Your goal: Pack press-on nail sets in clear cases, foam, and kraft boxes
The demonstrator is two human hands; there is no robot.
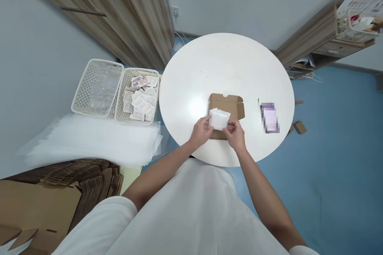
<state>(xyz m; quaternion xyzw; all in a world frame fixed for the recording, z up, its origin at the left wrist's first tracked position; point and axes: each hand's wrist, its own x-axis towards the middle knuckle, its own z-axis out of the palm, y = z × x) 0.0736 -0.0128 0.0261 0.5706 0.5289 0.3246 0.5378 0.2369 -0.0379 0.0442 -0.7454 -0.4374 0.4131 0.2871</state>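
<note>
Between my two hands is a small white packet, wrapped in what looks like thin foam sheet (219, 120). My left hand (202, 130) pinches its left edge, and my right hand (235, 133) pinches its lower right corner. Right beneath the packet an open brown cardboard box (225, 103) lies on the round white table (191, 67), its lid folded back and a side flap sticking out to the right. The packet hides the middle of the box. What the wrapping contains does not show.
A phone with a blurred screen (270, 118) lies on the table's right. To the left stand a basket of printed cards (140, 101), a basket of clear plastic bags (100, 87), a stack of white foam sheets (95, 137) and flattened cardboard boxes (38, 203). A small brown box (300, 127) is on the floor.
</note>
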